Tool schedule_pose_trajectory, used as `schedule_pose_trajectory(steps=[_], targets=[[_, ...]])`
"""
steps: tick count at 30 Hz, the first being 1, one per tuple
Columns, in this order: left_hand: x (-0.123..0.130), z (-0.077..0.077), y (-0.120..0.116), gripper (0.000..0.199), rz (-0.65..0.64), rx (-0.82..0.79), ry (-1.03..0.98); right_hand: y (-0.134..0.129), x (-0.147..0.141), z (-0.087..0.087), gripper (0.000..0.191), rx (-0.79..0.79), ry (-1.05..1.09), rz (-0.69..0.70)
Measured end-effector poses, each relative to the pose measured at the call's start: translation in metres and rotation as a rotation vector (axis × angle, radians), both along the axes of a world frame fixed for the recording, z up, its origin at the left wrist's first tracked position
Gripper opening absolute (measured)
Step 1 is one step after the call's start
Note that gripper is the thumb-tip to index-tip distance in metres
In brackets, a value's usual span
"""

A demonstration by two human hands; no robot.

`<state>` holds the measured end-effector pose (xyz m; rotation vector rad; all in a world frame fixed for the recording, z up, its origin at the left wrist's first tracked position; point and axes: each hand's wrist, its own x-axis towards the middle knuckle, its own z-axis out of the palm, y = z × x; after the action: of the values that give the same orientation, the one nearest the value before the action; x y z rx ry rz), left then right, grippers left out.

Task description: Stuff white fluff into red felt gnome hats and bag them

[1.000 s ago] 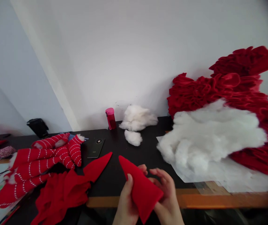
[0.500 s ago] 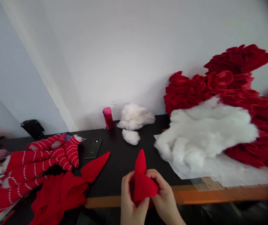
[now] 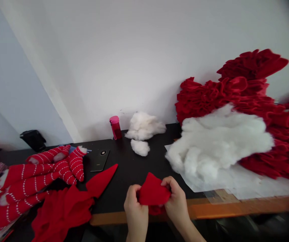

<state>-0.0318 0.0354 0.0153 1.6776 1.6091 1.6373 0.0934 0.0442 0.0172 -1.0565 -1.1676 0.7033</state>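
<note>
A red felt piece [image 3: 153, 192] is held between both hands over the table's front edge, its short peak pointing up. My left hand [image 3: 136, 206] grips its left side with the thumb in front. On the right side, my right hand [image 3: 176, 200] pinches the cloth between thumb and fingers. More red cloth hangs below the piece, partly hidden. Beyond the hands lie a small white stuffing tuft [image 3: 140, 147] and a larger stuffing clump [image 3: 145, 126]. A flat red pointed piece [image 3: 102, 181] lies to the left, beside crumpled red cloth [image 3: 62, 213].
Striped red stuffed pieces [image 3: 30, 183], a dark phone [image 3: 100, 160] and a pink-lidded bottle [image 3: 115, 127] stand or lie on the black table [image 3: 124, 171]. At right, a big stuffing heap [image 3: 220, 144] rests on white sheets before piled red fabric [image 3: 210, 97].
The held red piece has gone from a tall, narrow, folded shape to a wider, lower one. My hands have moved slightly apart, the left one leftward. The view has shifted a little.
</note>
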Motion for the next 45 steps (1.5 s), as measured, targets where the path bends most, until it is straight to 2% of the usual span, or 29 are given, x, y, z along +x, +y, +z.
schedule_pose_trajectory(steps=[4,6,10,13,17,20,22,25,28,31,33,37,39,43,45], targets=[[0.007,0.012,-0.008,0.031,-0.169,-0.008,-0.055,0.006,0.001,0.005,0.02,-0.021,0.028,0.03],[0.012,0.016,-0.014,0.041,-0.211,-0.02,-0.128,0.006,-0.003,0.01,0.02,-0.045,0.054,0.032],[0.013,0.016,-0.013,0.031,-0.1,-0.134,-0.186,0.0,-0.015,0.02,0.025,-0.096,0.149,0.158],[0.009,0.013,-0.007,0.025,-0.055,-0.166,-0.208,-0.005,-0.02,0.019,0.034,-0.176,0.209,0.239],[0.009,0.004,-0.003,0.013,-0.024,-0.188,-0.276,-0.003,-0.02,0.008,0.015,-0.262,0.232,0.207],[0.008,0.001,-0.006,0.012,-0.031,-0.231,-0.316,0.002,-0.016,0.001,0.012,-0.258,0.275,0.174],[0.006,0.005,-0.009,0.025,-0.108,-0.25,-0.3,0.004,-0.013,0.0,0.012,-0.244,0.265,0.171],[-0.001,0.014,-0.012,0.043,-0.2,-0.2,-0.165,0.002,-0.009,0.005,0.013,-0.214,0.213,0.188],[-0.008,0.021,-0.008,0.031,-0.219,-0.125,-0.028,-0.005,-0.008,0.014,0.024,-0.191,0.14,0.293],[-0.009,0.024,-0.005,0.031,-0.184,-0.11,-0.049,-0.01,-0.008,0.022,0.026,-0.187,0.132,0.392],[-0.006,0.026,-0.006,0.031,-0.184,-0.118,-0.081,-0.009,-0.009,0.024,0.023,-0.18,0.128,0.347],[-0.001,0.028,-0.012,0.028,-0.295,-0.139,-0.156,-0.006,-0.015,0.025,0.024,-0.157,0.092,0.204],[0.0,0.025,-0.011,0.022,-0.222,-0.14,-0.175,-0.005,-0.018,0.022,0.025,-0.125,0.082,0.184],[-0.002,0.017,-0.001,0.013,0.051,-0.112,-0.133,-0.003,-0.018,0.015,0.023,-0.07,0.038,0.117],[-0.003,0.016,0.003,0.016,0.074,-0.087,-0.113,0.001,-0.013,0.012,0.023,-0.079,0.033,0.069]])
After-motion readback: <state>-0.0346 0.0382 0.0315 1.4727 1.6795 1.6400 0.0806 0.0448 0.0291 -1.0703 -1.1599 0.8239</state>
